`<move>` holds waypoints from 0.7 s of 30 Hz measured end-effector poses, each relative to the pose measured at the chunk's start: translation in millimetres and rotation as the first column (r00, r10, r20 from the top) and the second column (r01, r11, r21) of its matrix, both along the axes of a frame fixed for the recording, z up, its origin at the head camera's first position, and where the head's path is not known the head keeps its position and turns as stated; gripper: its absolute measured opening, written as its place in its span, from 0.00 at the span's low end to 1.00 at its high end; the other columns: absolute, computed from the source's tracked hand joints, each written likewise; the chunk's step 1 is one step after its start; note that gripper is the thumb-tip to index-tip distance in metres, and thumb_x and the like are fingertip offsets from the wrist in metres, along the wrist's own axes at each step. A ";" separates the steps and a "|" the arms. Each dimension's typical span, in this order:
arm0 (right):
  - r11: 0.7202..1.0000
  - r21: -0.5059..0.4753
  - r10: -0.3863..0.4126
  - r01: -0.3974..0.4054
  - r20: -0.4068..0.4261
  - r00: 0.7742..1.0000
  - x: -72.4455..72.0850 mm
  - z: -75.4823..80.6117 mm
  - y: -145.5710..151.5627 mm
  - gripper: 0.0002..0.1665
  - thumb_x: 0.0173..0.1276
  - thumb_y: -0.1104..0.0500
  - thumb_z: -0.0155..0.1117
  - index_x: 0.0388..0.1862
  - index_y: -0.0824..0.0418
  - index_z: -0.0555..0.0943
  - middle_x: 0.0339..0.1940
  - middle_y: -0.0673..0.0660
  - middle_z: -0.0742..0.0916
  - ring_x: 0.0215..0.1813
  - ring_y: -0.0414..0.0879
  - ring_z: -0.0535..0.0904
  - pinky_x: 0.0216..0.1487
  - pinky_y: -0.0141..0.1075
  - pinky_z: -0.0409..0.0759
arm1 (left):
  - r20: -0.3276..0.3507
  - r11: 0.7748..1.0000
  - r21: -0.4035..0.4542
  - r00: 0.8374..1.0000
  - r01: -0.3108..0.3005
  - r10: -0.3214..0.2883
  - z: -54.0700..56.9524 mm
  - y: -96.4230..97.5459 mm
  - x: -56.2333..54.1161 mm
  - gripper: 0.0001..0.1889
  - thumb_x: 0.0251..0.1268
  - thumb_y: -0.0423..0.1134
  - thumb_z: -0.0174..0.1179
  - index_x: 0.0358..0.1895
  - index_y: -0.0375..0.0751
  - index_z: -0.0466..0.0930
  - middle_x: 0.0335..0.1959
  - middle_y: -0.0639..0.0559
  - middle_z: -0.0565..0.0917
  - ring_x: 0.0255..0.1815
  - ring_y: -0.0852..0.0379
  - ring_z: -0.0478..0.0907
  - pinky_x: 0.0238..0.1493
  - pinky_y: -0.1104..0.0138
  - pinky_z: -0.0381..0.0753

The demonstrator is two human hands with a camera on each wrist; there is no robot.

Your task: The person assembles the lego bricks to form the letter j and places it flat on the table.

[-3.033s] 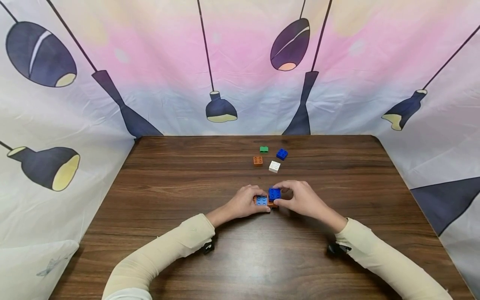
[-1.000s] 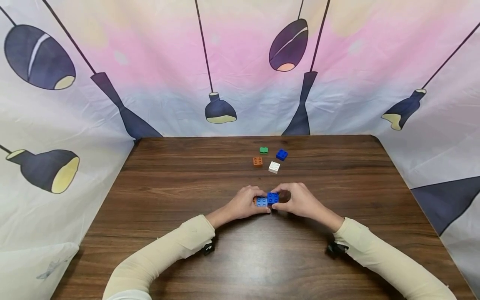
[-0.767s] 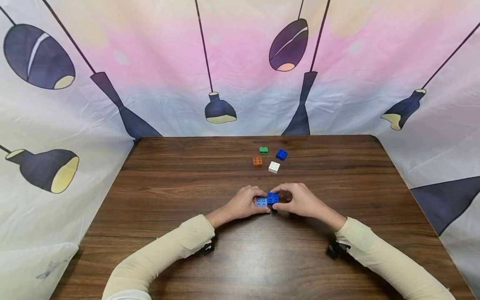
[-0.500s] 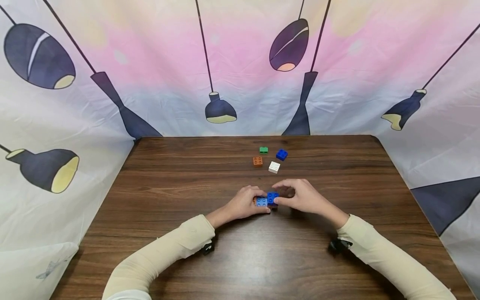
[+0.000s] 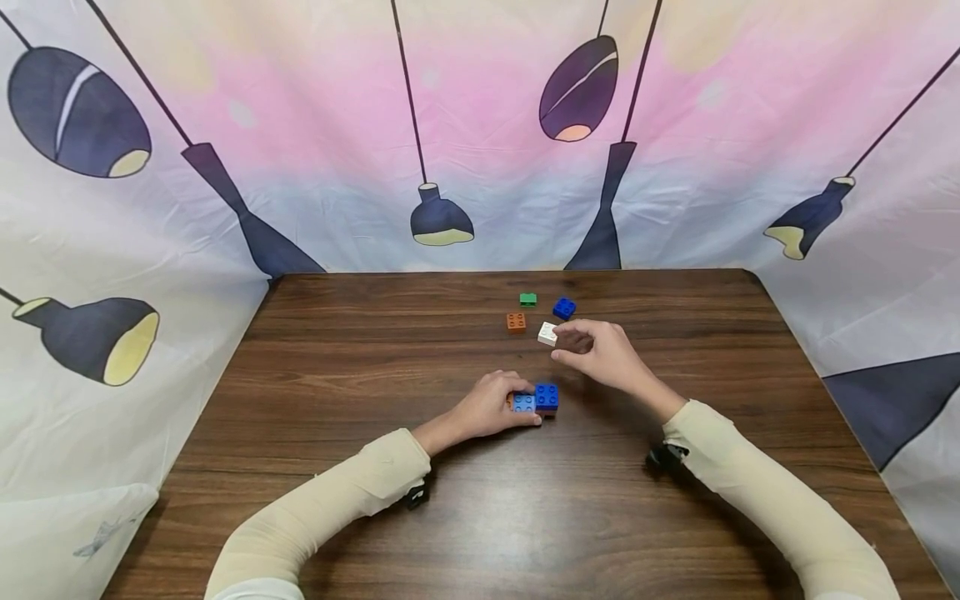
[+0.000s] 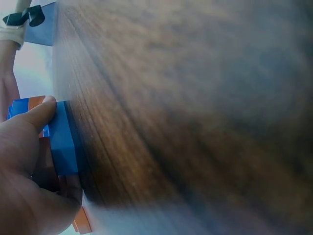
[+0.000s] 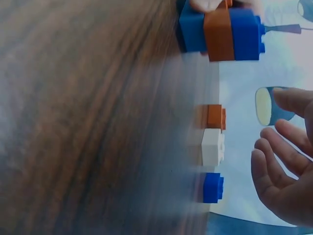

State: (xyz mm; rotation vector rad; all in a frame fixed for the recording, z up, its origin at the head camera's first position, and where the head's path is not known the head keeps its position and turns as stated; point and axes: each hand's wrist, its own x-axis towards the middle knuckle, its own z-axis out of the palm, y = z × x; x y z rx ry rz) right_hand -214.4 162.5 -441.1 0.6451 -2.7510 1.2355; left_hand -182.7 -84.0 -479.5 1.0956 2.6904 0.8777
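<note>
White block (image 5: 547, 334) toward counter's far edge (image 5: 420, 280)
Pinch its sides with your empty right grip (image 5: 606, 357); left grip (image 5: 491, 407) holds stack (image 5: 543, 399).

Tabletop (image 5: 502, 521) glare, wrist views seemingly blurry

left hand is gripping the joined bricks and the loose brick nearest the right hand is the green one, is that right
Not quite: the loose brick nearest the right hand is the white brick, as the head view shows. The left hand is indeed gripping the joined bricks.
</note>
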 end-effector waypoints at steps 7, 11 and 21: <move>0.995 0.047 -0.088 0.087 0.017 0.996 -16.2 -7.7 -4.2 0.27 0.64 0.51 0.77 0.59 0.62 0.85 0.48 0.59 0.90 0.45 0.51 0.86 0.45 0.48 0.83 | 0.020 1.000 -0.011 1.000 -0.004 0.004 0.1 0.4 -0.8 0.24 0.63 0.51 0.73 0.55 0.40 0.86 0.48 0.49 0.88 0.45 0.58 0.80 0.49 0.62 0.77; 0.990 0.078 -0.122 0.118 0.043 0.992 -23.7 -14.3 -6.0 0.28 0.63 0.49 0.78 0.59 0.60 0.85 0.48 0.58 0.89 0.47 0.52 0.84 0.47 0.48 0.82 | 0.024 1.000 -0.017 1.000 -0.004 0.004 0.6 0.2 0.0 0.24 0.63 0.52 0.72 0.56 0.40 0.86 0.49 0.49 0.87 0.46 0.57 0.80 0.51 0.60 0.76; 0.984 0.128 -0.135 0.125 0.075 0.988 -39.8 -22.3 -6.4 0.30 0.62 0.48 0.78 0.60 0.60 0.85 0.50 0.59 0.89 0.48 0.53 0.83 0.48 0.49 0.81 | 0.023 1.000 -0.027 1.000 -0.014 0.015 1.3 0.5 1.0 0.24 0.63 0.52 0.72 0.56 0.41 0.86 0.49 0.49 0.87 0.48 0.56 0.80 0.54 0.58 0.75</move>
